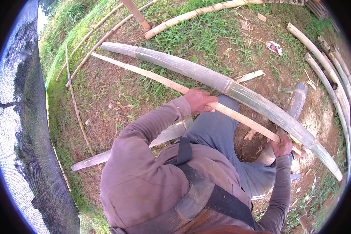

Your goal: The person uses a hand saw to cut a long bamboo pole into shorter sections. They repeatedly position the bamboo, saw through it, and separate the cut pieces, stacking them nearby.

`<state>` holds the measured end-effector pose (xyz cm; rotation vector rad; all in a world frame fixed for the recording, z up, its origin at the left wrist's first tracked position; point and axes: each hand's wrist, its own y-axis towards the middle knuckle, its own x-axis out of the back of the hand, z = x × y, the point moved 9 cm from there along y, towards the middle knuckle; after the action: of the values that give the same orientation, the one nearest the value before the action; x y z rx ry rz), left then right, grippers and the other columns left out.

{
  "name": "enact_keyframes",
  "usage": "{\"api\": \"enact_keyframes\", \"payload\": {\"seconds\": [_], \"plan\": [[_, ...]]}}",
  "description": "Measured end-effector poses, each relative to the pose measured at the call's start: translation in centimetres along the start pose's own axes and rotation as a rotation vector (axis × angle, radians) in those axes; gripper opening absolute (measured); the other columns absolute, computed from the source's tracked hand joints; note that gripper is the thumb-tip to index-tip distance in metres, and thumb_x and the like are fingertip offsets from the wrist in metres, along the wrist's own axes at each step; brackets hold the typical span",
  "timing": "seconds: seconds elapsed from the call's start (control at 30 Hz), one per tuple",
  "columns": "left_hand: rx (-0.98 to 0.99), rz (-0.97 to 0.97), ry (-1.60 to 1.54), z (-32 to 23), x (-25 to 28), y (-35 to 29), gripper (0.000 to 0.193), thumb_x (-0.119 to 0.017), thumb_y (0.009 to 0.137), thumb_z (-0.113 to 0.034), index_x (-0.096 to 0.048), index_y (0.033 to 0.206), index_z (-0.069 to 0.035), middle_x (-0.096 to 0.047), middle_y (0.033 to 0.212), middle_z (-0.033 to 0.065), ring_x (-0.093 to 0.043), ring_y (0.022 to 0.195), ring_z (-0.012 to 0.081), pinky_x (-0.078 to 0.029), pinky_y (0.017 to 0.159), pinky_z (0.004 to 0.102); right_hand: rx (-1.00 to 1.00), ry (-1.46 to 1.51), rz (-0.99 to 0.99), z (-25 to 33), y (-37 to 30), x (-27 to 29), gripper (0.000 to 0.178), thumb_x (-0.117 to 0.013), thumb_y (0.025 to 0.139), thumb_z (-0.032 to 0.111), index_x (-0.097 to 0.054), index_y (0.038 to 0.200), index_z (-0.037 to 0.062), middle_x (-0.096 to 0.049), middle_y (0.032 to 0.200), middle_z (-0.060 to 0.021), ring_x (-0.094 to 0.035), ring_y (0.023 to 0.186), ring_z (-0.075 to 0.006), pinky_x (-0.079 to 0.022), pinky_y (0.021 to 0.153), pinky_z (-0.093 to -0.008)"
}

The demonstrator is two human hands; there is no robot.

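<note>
A long, pale split bamboo strip (144,73) slants across in front of me, from upper left down to lower right. My left hand (201,101) is closed around its middle, above my bent knee. Further down, near the strip's right end, my right hand (280,145) grips it with curled fingers. Just beyond the strip, roughly alongside it, lies a thick grey-green bamboo pole (183,68) with ringed joints. The strip's far right tip is partly hidden by my right hand and the pole.
Several bamboo poles (325,74) lie at the right. A bamboo length (91,160) sticks out left of my body, and a short bamboo piece (298,99) sits under the thick pole. A wooden post (136,15) stands at the back. Dark netting (31,136) hangs far left.
</note>
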<state>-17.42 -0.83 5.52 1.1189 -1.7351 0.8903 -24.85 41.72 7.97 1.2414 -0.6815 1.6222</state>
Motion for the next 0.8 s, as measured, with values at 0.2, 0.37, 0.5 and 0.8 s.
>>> {"api": "enact_keyframes", "payload": {"seconds": [0.2,0.37,0.5,0.8], "plan": [[-0.125,-0.224,0.108,-0.2,1.8,2.0,0.052,-0.069,0.094,-0.058,-0.066,0.134,-0.025,-0.066,0.094,0.0048,-0.07,0.091,0.029,-0.053,0.087,0.0457,0.06,0.121,0.007,0.1,1.1,1.8,0.048,-0.095,0.07,0.03,-0.071,0.103,0.0068,-0.073,0.089,-0.0165,-0.071,0.081,-0.0376,-0.055,0.073,-0.0472],[-0.122,-0.198,0.062,-0.2,1.2,3.5,0.053,-0.066,0.096,-0.062,-0.067,0.135,-0.026,-0.07,0.096,0.0076,-0.071,0.094,0.0319,-0.053,0.089,0.0466,0.069,0.11,0.005,-1.4,1.2,1.9,0.048,-0.095,0.072,0.032,-0.072,0.105,0.007,-0.073,0.091,-0.0155,-0.07,0.083,-0.0379,-0.054,0.074,-0.0463],[-0.119,-0.134,-0.004,0.0,0.3,4.8,0.055,-0.065,0.096,-0.063,-0.067,0.135,-0.026,-0.072,0.096,0.0099,-0.072,0.094,0.0352,-0.054,0.086,0.0487,0.044,0.116,0.042,-2.4,1.3,1.8,0.051,-0.093,0.075,0.041,-0.072,0.107,0.0067,-0.073,0.093,-0.0152,-0.07,0.086,-0.0388,-0.054,0.078,-0.0466],[-0.07,-0.048,0.003,-1.3,-0.6,7.8,0.053,-0.063,0.097,-0.064,-0.066,0.135,-0.027,-0.074,0.104,0.0097,-0.073,0.099,0.0336,-0.054,0.094,0.0481,0.029,0.08,0.053,-6.2,2.2,1.9,0.056,-0.09,0.077,0.046,-0.071,0.107,0.0033,-0.072,0.097,-0.0172,-0.068,0.091,-0.0418,-0.052,0.082,-0.0487]]}}
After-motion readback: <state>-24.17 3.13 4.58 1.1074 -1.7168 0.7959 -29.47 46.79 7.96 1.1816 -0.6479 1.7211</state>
